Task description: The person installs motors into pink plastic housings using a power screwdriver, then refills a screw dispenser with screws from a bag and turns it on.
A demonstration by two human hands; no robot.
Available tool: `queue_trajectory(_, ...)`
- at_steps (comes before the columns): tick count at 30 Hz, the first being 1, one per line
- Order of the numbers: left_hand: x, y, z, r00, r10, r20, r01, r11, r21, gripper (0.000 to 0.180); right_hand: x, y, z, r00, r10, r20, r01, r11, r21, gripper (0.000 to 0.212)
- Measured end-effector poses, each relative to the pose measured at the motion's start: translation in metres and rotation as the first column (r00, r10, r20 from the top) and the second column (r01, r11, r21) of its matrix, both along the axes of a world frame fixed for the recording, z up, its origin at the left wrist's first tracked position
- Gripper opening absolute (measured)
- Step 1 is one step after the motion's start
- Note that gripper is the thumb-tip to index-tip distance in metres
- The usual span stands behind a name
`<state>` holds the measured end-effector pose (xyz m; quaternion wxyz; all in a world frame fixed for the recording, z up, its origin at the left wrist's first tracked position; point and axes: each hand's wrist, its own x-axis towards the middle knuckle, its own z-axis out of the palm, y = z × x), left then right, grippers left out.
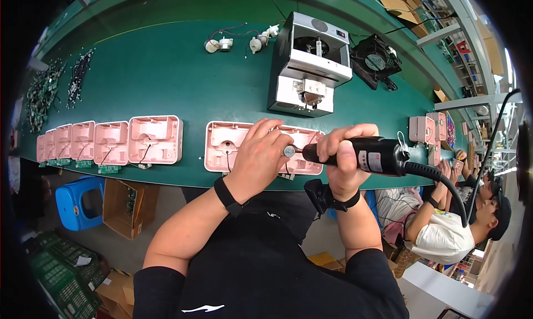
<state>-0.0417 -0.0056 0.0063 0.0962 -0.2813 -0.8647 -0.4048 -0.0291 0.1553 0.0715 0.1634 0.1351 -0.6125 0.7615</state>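
Note:
My left hand (259, 153) is closed, its fingertips pinching a small round silver disc-shaped part (289, 151). In my right hand (348, 158) is a black electric screwdriver (383, 155), held sideways with its tip pointing left, right at the silver part. Whether tip and part touch, I cannot tell. Beneath my hands lie two open pink plastic housings; the left housing (215, 147) shows a thin dark wire, and the right housing (313, 137) is partly covered by my hands.
More pink housings (155, 140) with wires and green boards line the front edge at left. A screw feeder (311, 64) and black fan (376, 61) stand behind. Wired white parts (225, 44) lie at the back. A co-worker (444, 230) sits at right; a blue stool (80, 202) stands below.

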Motion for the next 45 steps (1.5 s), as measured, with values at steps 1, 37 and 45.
queue_trajectory(1,0.000,0.000,0.000,1.000,0.001,-0.003,-0.001,1.000,-0.002,0.036,0.000,-0.001,0.000,1.000,0.000,0.012,0.000,1.000,0.003,0.026)
queue_trajectory(37,0.001,0.002,-0.005,0.999,0.035,-0.005,-0.035,0.999,0.000,0.032,-0.001,-0.020,0.019,0.992,0.125,-0.029,-0.125,0.992,-0.005,0.029)
queue_trajectory(45,0.001,0.002,-0.007,0.997,0.066,-0.040,-0.065,0.997,0.032,0.026,-0.005,-0.020,-0.014,0.994,0.101,-0.049,-0.095,0.989,0.110,0.030)
